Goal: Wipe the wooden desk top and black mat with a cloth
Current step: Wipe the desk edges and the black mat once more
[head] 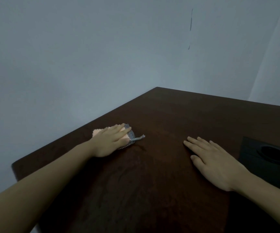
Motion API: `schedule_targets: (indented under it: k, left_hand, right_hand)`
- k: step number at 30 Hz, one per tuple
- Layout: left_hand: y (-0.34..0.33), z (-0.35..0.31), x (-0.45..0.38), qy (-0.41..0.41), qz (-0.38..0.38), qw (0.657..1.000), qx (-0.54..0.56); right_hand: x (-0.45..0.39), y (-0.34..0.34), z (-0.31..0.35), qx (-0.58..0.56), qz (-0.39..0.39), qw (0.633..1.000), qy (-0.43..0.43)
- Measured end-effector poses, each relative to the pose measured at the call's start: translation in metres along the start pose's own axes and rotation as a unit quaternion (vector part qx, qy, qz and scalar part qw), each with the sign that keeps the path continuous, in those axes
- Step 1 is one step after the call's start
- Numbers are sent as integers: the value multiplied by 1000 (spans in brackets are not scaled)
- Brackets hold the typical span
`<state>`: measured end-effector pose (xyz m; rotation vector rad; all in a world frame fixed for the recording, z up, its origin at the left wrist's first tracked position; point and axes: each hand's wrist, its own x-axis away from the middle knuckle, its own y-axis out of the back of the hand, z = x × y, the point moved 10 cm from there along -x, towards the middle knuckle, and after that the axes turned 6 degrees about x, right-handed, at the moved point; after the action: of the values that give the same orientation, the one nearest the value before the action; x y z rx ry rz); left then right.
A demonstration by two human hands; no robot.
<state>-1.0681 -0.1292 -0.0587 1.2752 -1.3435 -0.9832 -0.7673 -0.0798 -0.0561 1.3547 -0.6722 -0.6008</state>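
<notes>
The dark brown wooden desk top (178,118) fills the lower half of the view. My left hand (109,142) presses flat, fingers straight, on a folded cloth (132,137) that is peach on one side and black-and-white checked on the other, near the desk's left edge. My right hand (215,163) lies flat and spread on the bare wood, holding nothing. The black mat (252,148) lies at the right edge of the view, just right of my right hand, only partly seen.
A dark round shape (273,153) sits on the mat. A pale blue-grey wall (85,56) runs along the desk's left and far edges, meeting in a corner. The desk's left corner (15,167) is close to my left forearm.
</notes>
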Motion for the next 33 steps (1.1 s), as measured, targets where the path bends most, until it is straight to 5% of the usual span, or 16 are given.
schedule_targets:
  k: [11, 20, 27, 33]
  left_hand:
    - [20, 50, -76, 123, -48, 991, -18]
    - [0, -9, -26, -45, -19, 998, 26]
    - [20, 32, -65, 128, -51, 990, -38]
    - [11, 14, -53, 93, -38, 995, -27]
  right_hand:
    - [0, 0, -1, -4, -3, 1000, 0]
    - [-1, -1, -1, 4, -10, 1000, 1]
    - [-1, 1, 1, 0, -7, 1000, 0]
    - [-1, 0, -1, -3, -8, 1000, 0]
